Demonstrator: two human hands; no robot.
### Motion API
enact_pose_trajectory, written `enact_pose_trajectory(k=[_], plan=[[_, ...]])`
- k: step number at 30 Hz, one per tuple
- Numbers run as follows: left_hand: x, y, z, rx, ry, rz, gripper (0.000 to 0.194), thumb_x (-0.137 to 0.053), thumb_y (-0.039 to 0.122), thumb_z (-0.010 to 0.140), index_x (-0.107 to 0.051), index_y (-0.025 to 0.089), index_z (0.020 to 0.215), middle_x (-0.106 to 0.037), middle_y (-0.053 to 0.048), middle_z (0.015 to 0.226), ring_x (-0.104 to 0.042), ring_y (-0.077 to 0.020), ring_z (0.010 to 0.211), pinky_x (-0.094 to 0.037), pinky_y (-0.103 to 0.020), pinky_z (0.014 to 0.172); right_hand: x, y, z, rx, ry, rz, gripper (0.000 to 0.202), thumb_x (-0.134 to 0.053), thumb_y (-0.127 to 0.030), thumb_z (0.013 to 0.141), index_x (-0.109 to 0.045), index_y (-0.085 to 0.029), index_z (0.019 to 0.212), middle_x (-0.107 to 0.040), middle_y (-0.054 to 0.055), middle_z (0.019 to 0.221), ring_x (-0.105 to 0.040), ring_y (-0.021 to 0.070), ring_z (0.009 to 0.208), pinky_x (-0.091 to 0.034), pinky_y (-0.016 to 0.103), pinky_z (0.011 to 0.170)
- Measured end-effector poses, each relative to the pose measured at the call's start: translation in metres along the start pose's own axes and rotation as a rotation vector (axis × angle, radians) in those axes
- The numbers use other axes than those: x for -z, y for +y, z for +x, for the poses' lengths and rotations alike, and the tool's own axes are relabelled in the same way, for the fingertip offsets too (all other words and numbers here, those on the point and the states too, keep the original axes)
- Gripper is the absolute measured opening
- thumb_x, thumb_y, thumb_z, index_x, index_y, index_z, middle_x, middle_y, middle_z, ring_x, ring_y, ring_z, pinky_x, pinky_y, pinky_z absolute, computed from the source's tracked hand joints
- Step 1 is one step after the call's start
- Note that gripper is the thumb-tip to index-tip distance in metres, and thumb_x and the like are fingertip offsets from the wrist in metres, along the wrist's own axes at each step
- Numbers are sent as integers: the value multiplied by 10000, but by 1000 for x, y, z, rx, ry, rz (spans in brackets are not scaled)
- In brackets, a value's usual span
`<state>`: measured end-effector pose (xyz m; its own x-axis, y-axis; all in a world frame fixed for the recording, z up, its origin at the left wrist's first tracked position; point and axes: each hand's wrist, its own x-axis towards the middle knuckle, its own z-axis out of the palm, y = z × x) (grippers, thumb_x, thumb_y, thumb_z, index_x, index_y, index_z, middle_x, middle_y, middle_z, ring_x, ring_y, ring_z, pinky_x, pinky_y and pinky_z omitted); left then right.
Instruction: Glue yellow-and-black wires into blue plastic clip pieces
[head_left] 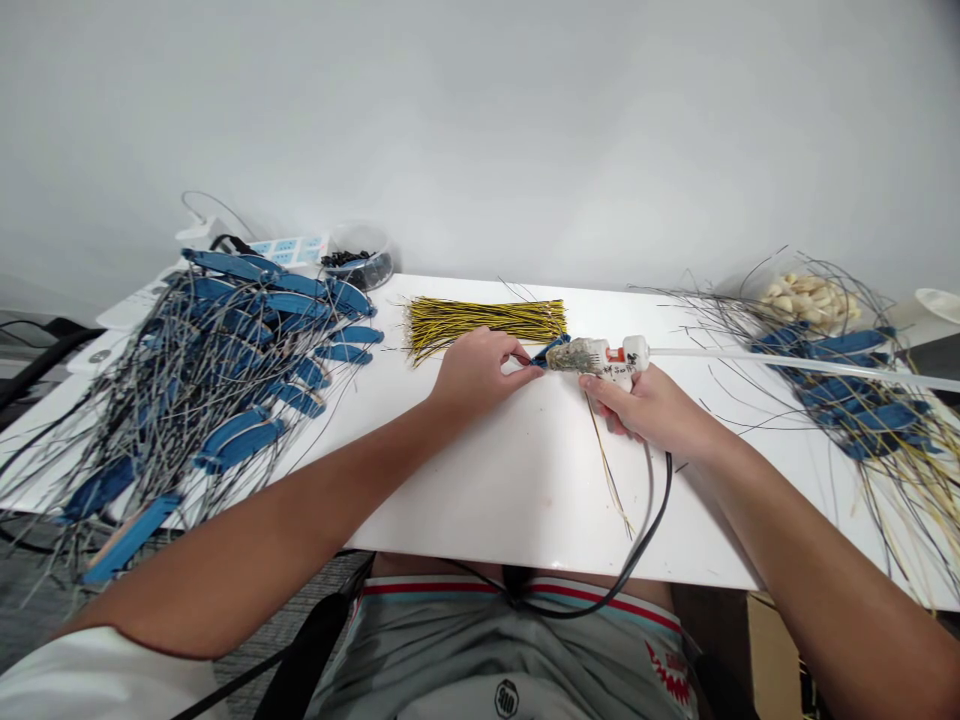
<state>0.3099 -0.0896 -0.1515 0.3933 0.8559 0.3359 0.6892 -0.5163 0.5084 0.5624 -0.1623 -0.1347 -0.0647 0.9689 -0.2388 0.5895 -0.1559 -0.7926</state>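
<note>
My right hand [634, 405] is wrapped around a white hot glue gun [611, 355], with a long clear glue stick [720, 354] sticking out of its back end to the right. The gun's dirty nozzle end points left, at a small blue piece [547, 355] pinched in my left hand [491, 368]. Thin yellow and black wires [606, 460] hang down below the gun. Just behind my left hand lies a thick bundle of yellow and black wires [480, 318]. The nozzle tip's contact with the blue piece is too small to make out.
A large heap of blue pieces with grey wires [195, 370] covers the left side. Behind it stand a power strip [289, 250] and a clear tub of black parts [360, 262]. At right lie more wired blue pieces [855, 390] and a container of cream-coloured parts [810, 298]. The gun's black cord [652, 540] drops over the front edge.
</note>
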Motion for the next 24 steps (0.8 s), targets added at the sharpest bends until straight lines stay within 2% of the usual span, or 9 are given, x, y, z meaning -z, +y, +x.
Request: enact_pose_trajectory(k=[7, 16, 24], plan=[[0, 0, 0, -7, 7, 4, 242, -847, 484, 879, -823, 243, 886, -650, -8, 766, -584, -199, 823, -386, -337, 740, -1, -1, 1, 25, -6, 4, 524, -592, -646, 1018, -570, -198, 746, -591, 13, 568, -489, 119, 459, -368, 238, 408], [-1, 0, 0, -8, 15, 7, 269, -848, 506, 874, -824, 239, 886, -654, -14, 768, -589, -204, 821, -390, -339, 739, 0, 0, 0, -1, -26, 5, 561, -591, -694, 1002, -560, -202, 734, -590, 16, 567, -478, 119, 436, -375, 249, 401], [1, 1, -1, 2, 14, 11, 266, -843, 506, 878, -826, 241, 890, -668, -18, 781, -592, -206, 824, -405, -340, 754, 0, -2, 0, 7, -31, 18, 542, -595, -673, 1006, -554, -205, 735, -589, 19, 569, -489, 123, 448, -386, 249, 404]])
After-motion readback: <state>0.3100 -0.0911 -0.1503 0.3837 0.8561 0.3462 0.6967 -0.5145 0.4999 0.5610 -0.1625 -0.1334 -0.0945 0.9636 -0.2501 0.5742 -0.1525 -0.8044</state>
